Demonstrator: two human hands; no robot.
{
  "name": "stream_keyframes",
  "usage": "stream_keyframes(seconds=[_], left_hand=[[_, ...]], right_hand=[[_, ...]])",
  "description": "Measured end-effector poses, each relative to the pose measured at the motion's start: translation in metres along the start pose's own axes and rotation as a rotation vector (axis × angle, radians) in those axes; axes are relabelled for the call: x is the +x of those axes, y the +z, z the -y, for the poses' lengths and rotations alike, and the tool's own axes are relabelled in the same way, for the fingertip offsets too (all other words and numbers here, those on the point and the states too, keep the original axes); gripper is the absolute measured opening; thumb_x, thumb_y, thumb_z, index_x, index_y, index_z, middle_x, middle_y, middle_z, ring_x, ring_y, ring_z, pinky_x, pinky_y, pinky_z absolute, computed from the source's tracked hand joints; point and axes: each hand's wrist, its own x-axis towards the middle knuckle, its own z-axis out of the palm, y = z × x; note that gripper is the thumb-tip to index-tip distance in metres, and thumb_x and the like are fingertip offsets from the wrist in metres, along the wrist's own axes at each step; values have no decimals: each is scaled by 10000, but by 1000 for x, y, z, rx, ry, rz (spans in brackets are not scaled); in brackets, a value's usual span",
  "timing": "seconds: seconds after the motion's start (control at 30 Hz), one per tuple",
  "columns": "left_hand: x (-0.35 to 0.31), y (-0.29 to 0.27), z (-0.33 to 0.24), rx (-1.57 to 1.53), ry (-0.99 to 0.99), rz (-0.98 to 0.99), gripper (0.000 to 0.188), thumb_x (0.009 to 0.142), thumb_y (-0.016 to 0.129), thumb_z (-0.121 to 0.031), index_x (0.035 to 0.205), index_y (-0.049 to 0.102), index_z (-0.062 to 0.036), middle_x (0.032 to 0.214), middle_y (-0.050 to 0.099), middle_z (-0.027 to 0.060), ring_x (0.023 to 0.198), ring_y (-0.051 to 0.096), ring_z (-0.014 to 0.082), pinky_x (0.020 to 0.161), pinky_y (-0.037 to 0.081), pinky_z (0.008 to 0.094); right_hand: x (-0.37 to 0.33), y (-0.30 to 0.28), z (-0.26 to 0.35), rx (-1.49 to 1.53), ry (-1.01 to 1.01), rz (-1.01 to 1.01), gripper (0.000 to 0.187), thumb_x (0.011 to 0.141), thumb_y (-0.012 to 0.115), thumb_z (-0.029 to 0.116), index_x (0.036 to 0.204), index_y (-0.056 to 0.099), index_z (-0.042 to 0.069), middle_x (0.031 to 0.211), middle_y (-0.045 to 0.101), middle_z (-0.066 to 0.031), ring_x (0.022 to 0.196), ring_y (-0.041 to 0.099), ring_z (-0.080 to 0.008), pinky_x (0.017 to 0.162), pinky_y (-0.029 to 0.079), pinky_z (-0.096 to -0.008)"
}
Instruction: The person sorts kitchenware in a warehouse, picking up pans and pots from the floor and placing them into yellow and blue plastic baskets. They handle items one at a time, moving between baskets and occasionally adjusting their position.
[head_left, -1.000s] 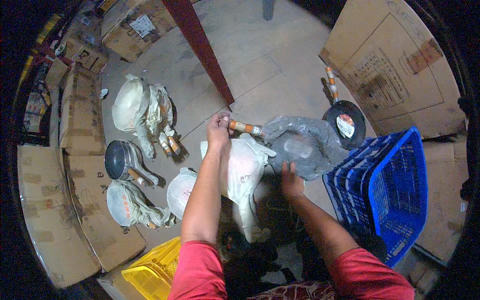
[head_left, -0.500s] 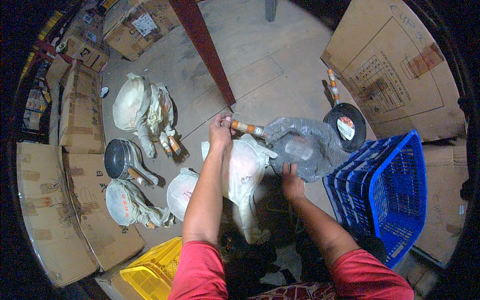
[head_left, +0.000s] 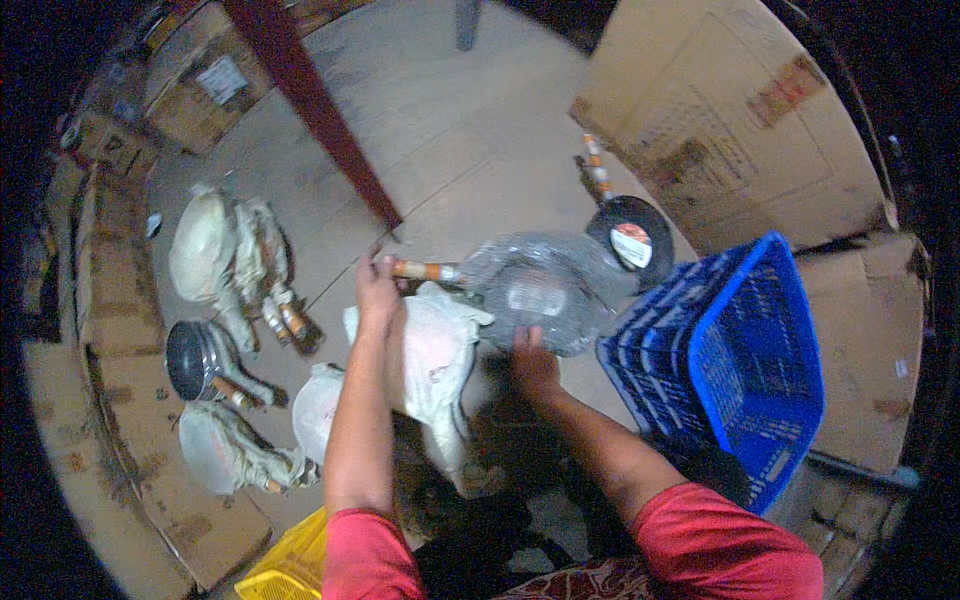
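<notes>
A frying pan [head_left: 540, 290] in clear bubble wrap is between my hands, its orange-and-white handle [head_left: 425, 271] pointing left. My left hand [head_left: 377, 292] closes on the handle's end. My right hand [head_left: 533, 362] grips the pan's near edge through the wrap. Just below the handle lies a pan in a pale cloth-like wrapping [head_left: 430, 345]. Beyond the held pan, a black frying pan [head_left: 640, 262] with a round label rests on the floor, its handle pointing away from me. The held pan's underside is hidden.
A blue plastic crate [head_left: 700, 370] stands tilted at the right, and a yellow crate [head_left: 285, 565] at the lower left. Several wrapped pans [head_left: 205, 250] and a bare dark pan [head_left: 190, 360] lie on the left. Cardboard boxes [head_left: 740, 120] line both sides; a dark red post [head_left: 320, 115] rises ahead.
My view has swung right, so the surroundings sit further left. The wrapped pan has tipped and now shows more of its round face. Both hands keep hold of it.
</notes>
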Motion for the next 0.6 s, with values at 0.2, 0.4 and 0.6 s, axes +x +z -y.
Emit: stream_keyframes(seconds=[0.2,0.4,0.6], left_hand=[[-19,-5,-9,324,159,6,515,1015,560,-269,1446,428,-20,1150,624,234,1012,635,335,924,500,420],[-36,-7,-8,668,448,-92,558,977,575,-285,1458,423,-48,1193,602,292,1130,597,425,1027,427,486],[-45,-7,-8,841,255,158,423,949,592,-321,1321,602,-123,1132,677,196,1113,620,366,978,430,506]], right_hand=[[23,-55,0,95,59,93,230,891,530,100,1096,604,26,1140,550,-259,803,680,-451,712,556,-568],[62,-94,-39,-22,-18,194,285,880,551,105,1148,627,45,1264,511,-257,964,660,-451,854,534,-559],[91,-100,-48,98,299,-173,626,822,634,61,1423,484,153,1575,218,-233,1142,591,-468,939,517,-526]])
